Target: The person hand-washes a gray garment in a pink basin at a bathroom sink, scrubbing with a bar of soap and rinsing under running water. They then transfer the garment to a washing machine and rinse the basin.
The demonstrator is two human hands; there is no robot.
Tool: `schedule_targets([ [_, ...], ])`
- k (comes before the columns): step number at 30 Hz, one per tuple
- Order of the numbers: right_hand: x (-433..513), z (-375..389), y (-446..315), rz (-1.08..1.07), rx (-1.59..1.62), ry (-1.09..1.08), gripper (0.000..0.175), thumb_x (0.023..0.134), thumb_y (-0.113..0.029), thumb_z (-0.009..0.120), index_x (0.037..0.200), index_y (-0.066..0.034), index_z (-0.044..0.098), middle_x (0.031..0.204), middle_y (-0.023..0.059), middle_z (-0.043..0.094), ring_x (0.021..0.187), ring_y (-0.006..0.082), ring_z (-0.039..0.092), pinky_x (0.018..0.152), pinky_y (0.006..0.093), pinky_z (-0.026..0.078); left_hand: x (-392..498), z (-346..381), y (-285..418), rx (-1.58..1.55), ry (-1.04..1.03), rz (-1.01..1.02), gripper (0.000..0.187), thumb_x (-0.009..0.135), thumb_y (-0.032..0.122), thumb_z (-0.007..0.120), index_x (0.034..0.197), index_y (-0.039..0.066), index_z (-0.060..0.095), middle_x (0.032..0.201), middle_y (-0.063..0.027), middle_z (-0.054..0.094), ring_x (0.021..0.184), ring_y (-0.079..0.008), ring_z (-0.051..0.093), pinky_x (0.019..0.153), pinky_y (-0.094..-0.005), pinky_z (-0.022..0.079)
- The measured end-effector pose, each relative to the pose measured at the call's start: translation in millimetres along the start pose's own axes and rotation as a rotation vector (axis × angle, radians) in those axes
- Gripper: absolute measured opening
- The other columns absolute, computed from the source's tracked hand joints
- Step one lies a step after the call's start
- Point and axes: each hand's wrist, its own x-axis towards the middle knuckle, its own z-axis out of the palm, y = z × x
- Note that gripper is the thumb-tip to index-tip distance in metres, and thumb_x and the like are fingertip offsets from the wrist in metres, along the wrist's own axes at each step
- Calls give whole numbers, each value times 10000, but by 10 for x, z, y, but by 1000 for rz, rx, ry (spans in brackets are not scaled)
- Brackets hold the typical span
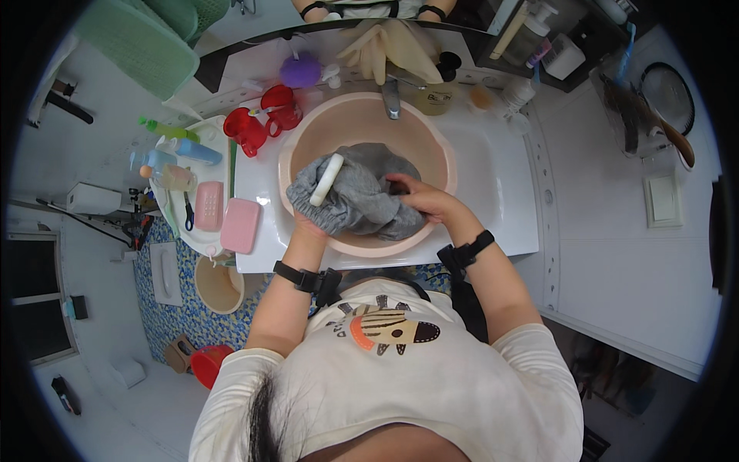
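A grey fabric garment (364, 196) with a gathered elastic edge is bunched over the front of a pale pink plastic basin (340, 121). Underneath the gathered end is my left hand (310, 224), its fingers mostly covered by the cloth. My right hand (428, 199) grasps the garment's right side, thumb and fingers against the folds. A curved white bar, apparently soap (327, 179), rests on the cloth near the gathered edge, above my left hand. Part of the garment hangs down inside the basin.
The basin sits in a white sink (496, 173) below a metal faucet (391, 99). Two red cups (245, 130) stand at the left rim. A pink soap box (240, 226) lies near a white shelf (216, 153) of pump bottles. Rubber gloves (378, 49) hang behind.
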Motion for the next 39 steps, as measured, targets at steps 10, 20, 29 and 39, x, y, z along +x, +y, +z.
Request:
schedule_targets([
  [10,200,-207,-119,128,-598,-33,435,851,-281,676,1168,11,615,1094,153,629,959,214,597,830,330,472,42,-6,75,269,44,136,346,1014,297,396,1167,37,563,1140,-124,635,1083,-258,591,1005,-397,463],
  [20,8,181,-522,-390,82,403,430,867,-154,645,1271,-48,540,1138,55,543,972,136,509,892,268,398,187,23,-15,29,106,-21,483,995,412,421,1283,48,553,1224,-136,629,1135,-297,581,1044,-440,429],
  [29,437,1066,-394,-827,-1246,510,410,911,-300,536,1206,-16,562,1367,186,502,1292,380,448,1021,574,318,20,23,-294,-68,171,-251,473,1024,425,358,1421,177,430,1401,-60,505,1294,-248,478,1124,-420,333],
  [39,379,1245,-153,-562,-1115,504,525,961,-328,493,1278,87,443,1407,385,347,1350,457,347,1081,581,286,-18,5,-309,-147,195,-228,483,1018,420,388,1394,126,464,1408,-68,522,1296,-251,486,1121,-411,341],
])
